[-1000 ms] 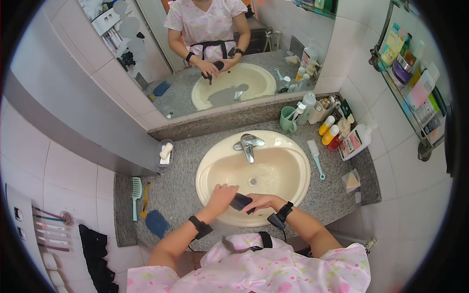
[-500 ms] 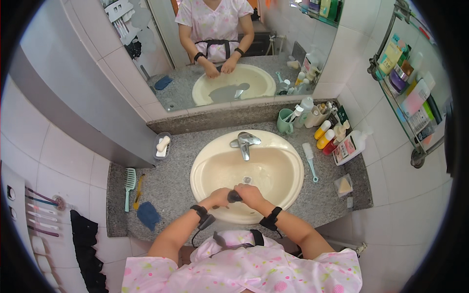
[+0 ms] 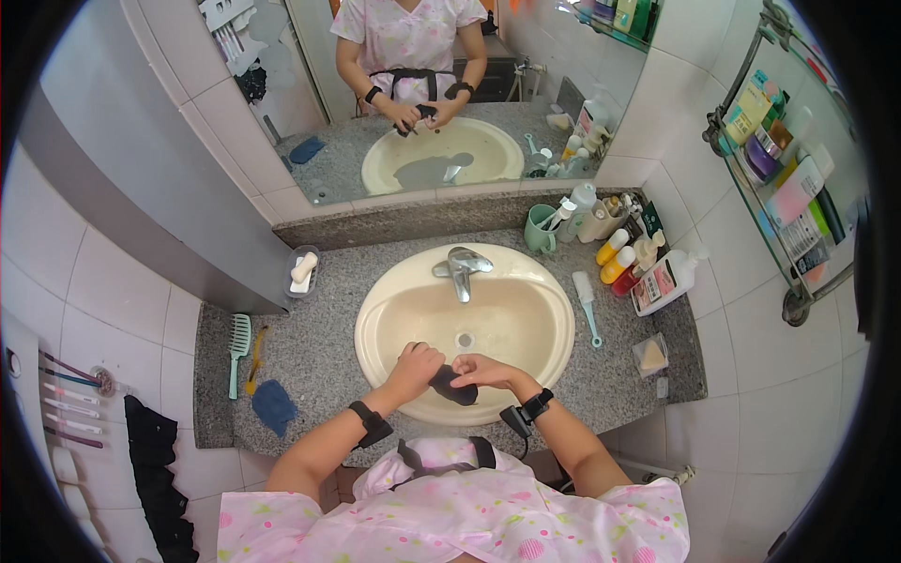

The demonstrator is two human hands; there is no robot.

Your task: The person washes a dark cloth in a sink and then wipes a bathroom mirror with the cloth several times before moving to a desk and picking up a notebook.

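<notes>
Over the front part of the cream washbasin (image 3: 374, 310), my two hands hold a small dark cloth (image 3: 457, 388) that looks wet and crumpled; its exact kind is not clear. The fingers of my left hand (image 3: 418, 368) are closed on its left end. My right hand (image 3: 483, 372) pinches the cloth with thumb and fingers from the right side, and part of it hangs below them. Behind the hands, the basin's drain (image 3: 464, 341) shows. The chrome faucet (image 3: 461, 272) stands at the basin's back rim, with no stream visible.
Left on the granite counter (image 3: 324, 366) lie a soap dish (image 3: 302, 272), a mint comb (image 3: 239, 357) and a blue cloth (image 3: 273, 407). To the right are a brush (image 3: 587, 310), a green mug (image 3: 541, 228) and several bottles (image 3: 664, 281). A glass shelf (image 3: 741, 183) juts from the right wall.
The hands have drawn slightly apart, the left one moving up and the right one turning. More of the dark cloth now shows between them. The view has shifted a little.
</notes>
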